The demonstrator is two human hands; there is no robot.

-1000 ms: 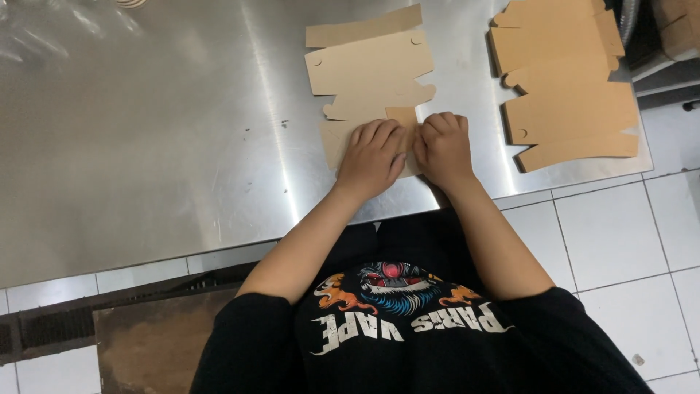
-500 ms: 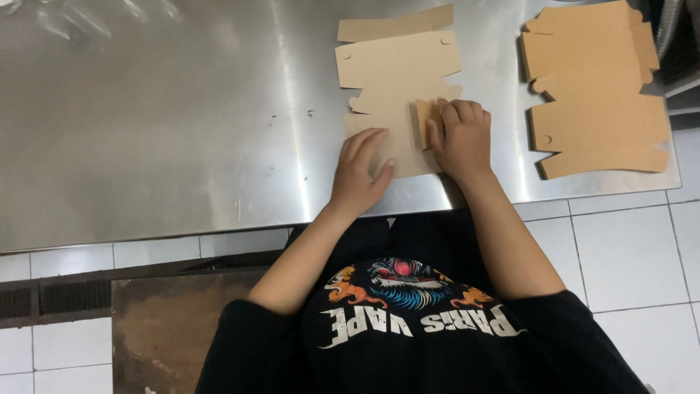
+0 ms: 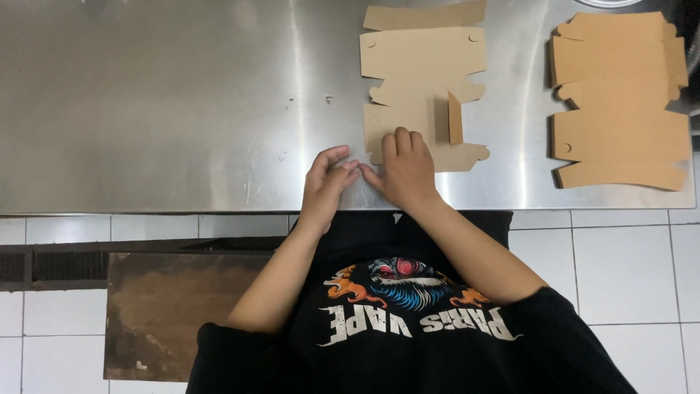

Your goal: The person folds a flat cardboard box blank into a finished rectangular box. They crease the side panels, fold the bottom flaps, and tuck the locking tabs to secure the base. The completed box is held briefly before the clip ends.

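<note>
A flat tan cardboard box blank [image 3: 423, 66] lies on the steel table [image 3: 160, 109]. One narrow flap [image 3: 455, 118] on it stands upright. My right hand [image 3: 405, 169] lies on the blank's near left part, fingers together and pressing it down. My left hand [image 3: 328, 179] rests on the table just left of the blank, fingers loosely curled. Its fingertips meet my right thumb at the blank's near corner, and nothing is held in it.
A stack of the same cardboard blanks [image 3: 620, 102] lies at the table's right end. The table's front edge [image 3: 146, 211] runs across below my hands. Beneath it are white floor tiles [image 3: 627, 270], a brown board [image 3: 175, 314] and a dark floor drain [image 3: 44, 266].
My left hand has slid off the blank to the table beside it. My right hand moved to the blank's near left part. A folded flap now stands upright.
</note>
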